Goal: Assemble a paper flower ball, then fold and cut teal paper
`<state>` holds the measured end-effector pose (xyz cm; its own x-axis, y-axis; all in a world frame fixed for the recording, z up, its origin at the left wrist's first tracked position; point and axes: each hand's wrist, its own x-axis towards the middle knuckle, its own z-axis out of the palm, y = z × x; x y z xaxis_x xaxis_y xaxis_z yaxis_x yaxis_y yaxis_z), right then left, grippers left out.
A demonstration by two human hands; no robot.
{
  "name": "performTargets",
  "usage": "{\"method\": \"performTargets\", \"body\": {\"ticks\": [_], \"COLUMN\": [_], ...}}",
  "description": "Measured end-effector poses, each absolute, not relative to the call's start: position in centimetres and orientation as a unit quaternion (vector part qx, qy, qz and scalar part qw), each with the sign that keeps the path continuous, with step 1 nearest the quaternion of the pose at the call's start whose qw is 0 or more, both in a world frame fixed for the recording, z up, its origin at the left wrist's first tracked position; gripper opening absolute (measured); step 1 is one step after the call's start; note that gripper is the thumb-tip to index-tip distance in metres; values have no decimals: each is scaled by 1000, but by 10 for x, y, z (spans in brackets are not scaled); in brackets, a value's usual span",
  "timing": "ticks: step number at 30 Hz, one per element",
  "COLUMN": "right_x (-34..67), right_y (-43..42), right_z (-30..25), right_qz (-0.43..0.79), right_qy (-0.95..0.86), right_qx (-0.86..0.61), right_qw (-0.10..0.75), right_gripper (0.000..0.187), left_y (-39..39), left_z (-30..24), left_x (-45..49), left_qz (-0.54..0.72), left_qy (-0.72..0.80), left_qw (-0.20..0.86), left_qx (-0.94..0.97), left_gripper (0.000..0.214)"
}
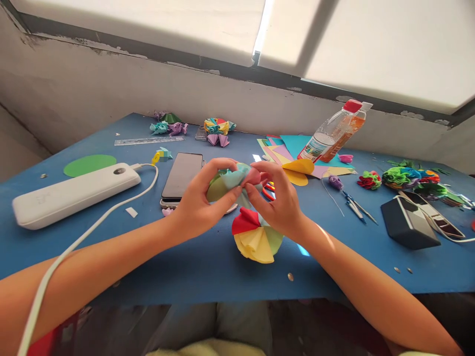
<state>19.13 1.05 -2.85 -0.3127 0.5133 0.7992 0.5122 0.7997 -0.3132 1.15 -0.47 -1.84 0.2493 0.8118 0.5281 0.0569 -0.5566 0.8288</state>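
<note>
Both hands meet over the middle of the blue table (208, 262), gripping a stack of round coloured paper discs (232, 179) folded and bunched together. My left hand (202, 200) cups the green and light blue layers from the left, fingers curled round them. My right hand (278, 198) pinches the pink and blue edges from the right. Red, yellow and green folded discs (256, 236) hang down below my right hand, just above the table.
A white power bank (74, 194) with a cable lies left, a phone (182, 175) beside it, and a green paper circle (89, 164) and ruler (148, 141) behind. Finished paper flowers (218, 126) sit at the back; paper sheets, two bottles (336, 131), scissors (354, 205) and more flowers (410, 177) lie right.
</note>
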Motion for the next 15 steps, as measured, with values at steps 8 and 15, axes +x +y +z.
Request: {"method": "performTargets", "body": {"ticks": [8,15], "right_x": [190,190], "right_y": [9,8], "right_z": [-27,-28], "right_qz": [-36,-22], "right_qy": [-804,-808], "right_qx": [-319,-309], "right_qw": [500,501], "right_gripper": [28,29], "left_y": [-9,-7], "left_z": [-14,-15], "left_x": [10,8], "left_qz": [518,506], "left_qy": [316,275], "left_qw": [426,501], "left_qx": [671,646], "left_gripper": [24,20]}}
